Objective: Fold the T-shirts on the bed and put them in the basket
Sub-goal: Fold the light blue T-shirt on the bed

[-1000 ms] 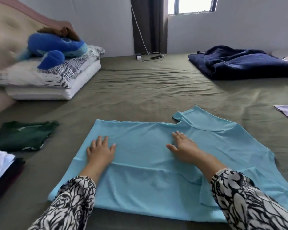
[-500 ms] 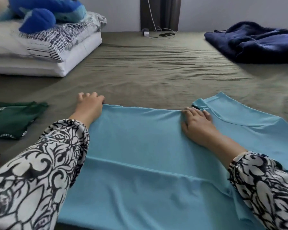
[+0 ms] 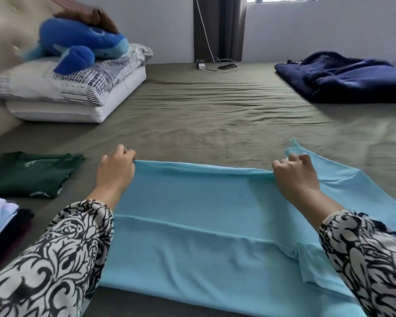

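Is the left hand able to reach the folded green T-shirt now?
Probably yes, but not at once: the left hand is pinching the light blue T-shirt; the green T-shirt lies close beside it, nothing between.

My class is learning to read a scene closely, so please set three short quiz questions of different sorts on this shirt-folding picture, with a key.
1. True or false: both hands grip the far edge of the blue shirt.
2. Which lies nearest the left hand? A) green shirt B) navy blanket C) plush toy
3. Fill in: the plush toy rests on the ____.

Key
1. True: the left hand and the right hand each pinch that edge.
2. A
3. pillows
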